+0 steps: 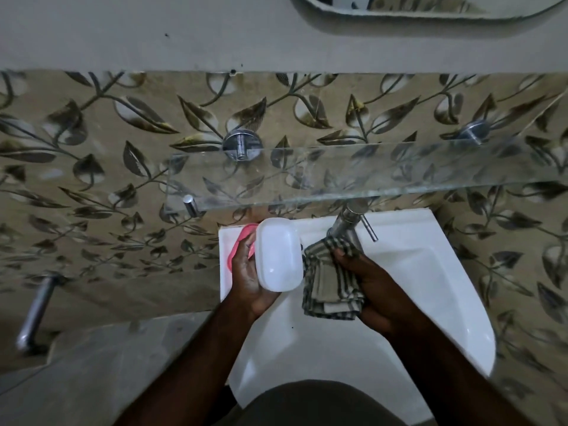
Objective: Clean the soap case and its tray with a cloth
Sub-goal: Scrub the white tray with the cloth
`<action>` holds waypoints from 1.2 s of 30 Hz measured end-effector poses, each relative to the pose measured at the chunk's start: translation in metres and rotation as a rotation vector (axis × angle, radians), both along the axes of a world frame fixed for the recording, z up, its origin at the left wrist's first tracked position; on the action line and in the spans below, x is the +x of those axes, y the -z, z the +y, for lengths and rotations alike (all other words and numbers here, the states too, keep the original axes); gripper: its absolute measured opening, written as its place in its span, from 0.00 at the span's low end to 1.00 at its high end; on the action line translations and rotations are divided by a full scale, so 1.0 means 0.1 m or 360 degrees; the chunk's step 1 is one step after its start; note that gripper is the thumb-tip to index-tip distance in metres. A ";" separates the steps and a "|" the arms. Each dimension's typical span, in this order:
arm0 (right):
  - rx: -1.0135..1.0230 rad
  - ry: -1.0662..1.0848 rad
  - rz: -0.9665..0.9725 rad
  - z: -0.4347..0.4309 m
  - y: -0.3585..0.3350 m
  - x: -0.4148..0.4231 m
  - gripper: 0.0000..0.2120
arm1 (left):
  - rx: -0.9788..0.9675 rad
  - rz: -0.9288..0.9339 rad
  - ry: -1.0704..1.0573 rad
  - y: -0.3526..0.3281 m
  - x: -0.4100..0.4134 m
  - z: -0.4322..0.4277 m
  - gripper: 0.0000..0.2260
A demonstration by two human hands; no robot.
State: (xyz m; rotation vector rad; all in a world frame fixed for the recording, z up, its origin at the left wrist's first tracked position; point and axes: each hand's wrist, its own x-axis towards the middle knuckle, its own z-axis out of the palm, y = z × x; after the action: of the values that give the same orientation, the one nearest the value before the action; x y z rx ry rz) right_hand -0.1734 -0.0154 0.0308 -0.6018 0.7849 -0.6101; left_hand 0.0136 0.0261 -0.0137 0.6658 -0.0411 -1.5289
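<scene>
My left hand (247, 278) holds a white, rounded soap case (278, 255) upright over the left rim of the sink, its hollow side facing me. Behind the case, a pink tray (241, 241) shows partly between my fingers and the sink's back left corner; I cannot tell whether my hand holds it or it rests on the rim. My right hand (373, 287) grips a folded green-and-beige checked cloth (330, 287), which hangs just right of the case and touches its edge.
The white sink (430, 272) lies below my hands, with a chrome tap (350, 219) at its back. A glass shelf (353, 176) on chrome pegs juts out above the tap. A metal pipe (35, 315) runs along the left wall. A mirror edge (430, 9) is at the top.
</scene>
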 end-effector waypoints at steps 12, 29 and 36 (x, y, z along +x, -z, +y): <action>-0.0134 0.0270 0.0413 -0.17 -0.02 -0.10 0.16 | -0.0227 0.0143 0.0287 0.07 0.11 0.04 0.31; -0.1263 -0.0229 0.1004 0.14 -0.41 0.22 0.05 | 0.0067 -0.0201 0.0126 0.05 0.05 -0.01 0.24; -0.1741 -0.0698 0.1396 0.43 -0.05 0.48 0.07 | 0.0139 -0.0471 -0.0032 0.02 -0.05 -0.05 0.15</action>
State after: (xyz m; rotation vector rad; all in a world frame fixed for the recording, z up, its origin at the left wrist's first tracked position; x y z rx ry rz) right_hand -0.1256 0.0273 0.0360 -2.0805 1.0405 -0.2997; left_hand 0.0082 0.0207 -0.0161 0.9556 -0.1919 -1.4088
